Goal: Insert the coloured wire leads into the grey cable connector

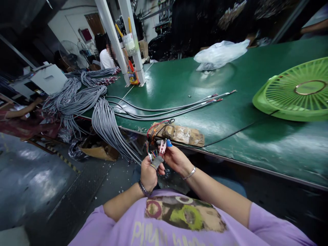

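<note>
My left hand (149,173) is closed around the end of a grey cable, whose thin coloured wires (154,153) fan out above the fingers. A grey wrapped piece (156,162) lies across that thumb; whether it is a finger cover or part of the cable, I cannot tell. Close beside it, my right hand (177,160) pinches a small pink-and-white piece (163,147) near the wire ends. Blue tape (169,143) covers one of its fingertips. Just beyond both hands, a taped cardboard piece (188,134) with red and black leads rests on the table edge.
A thick bundle of grey cables (102,118) hangs over the edge of the green table (176,89) at left. Several loose cables (164,114) stretch across it. A green fan (294,90) is at right, a plastic bag (221,53) behind. Another person (106,58) sits farther back.
</note>
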`<action>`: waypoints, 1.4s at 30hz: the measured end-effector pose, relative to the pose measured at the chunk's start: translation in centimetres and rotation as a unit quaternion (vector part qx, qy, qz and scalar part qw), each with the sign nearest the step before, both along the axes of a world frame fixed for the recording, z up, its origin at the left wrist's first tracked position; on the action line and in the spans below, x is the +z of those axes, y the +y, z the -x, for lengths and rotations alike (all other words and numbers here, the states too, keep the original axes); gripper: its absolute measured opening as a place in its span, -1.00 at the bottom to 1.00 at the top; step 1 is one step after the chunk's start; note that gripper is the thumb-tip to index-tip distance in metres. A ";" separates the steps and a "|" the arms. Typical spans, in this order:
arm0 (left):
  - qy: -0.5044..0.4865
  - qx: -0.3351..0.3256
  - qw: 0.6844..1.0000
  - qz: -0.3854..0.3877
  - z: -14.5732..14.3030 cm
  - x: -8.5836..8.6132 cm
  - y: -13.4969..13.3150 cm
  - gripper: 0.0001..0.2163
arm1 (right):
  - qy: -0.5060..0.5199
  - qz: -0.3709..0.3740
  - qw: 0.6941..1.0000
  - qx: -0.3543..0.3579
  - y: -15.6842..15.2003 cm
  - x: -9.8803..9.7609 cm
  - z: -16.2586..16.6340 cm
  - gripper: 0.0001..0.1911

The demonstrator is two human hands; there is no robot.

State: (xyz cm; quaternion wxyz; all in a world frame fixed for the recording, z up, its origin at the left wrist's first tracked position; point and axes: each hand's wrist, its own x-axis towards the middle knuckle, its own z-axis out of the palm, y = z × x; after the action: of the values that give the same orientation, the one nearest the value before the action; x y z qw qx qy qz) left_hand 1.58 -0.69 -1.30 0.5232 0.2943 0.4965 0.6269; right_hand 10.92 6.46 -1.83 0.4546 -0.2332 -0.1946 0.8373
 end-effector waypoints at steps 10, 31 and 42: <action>-0.002 0.007 1.000 -0.001 0.3 0.5 -1.0 -0.76 | 0.008 0.005 0.998 0.069 -0.5 0.0 -1.1 -0.57; -0.020 0.027 0.999 -0.001 -0.3 0.9 0.1 -0.76 | -0.034 -0.059 0.997 0.037 -0.4 -0.3 -0.2 -0.59; -0.019 0.030 0.999 0.009 -0.3 1.0 0.2 -0.75 | -0.068 -0.087 0.994 -0.014 -0.2 -0.5 0.0 -0.57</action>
State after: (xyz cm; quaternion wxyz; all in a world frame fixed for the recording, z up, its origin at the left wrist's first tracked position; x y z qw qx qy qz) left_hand 1.86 -0.50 -0.28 0.5164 0.2622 0.5005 0.6434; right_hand 10.90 6.30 -2.37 0.4701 -0.2521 -0.2942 0.7930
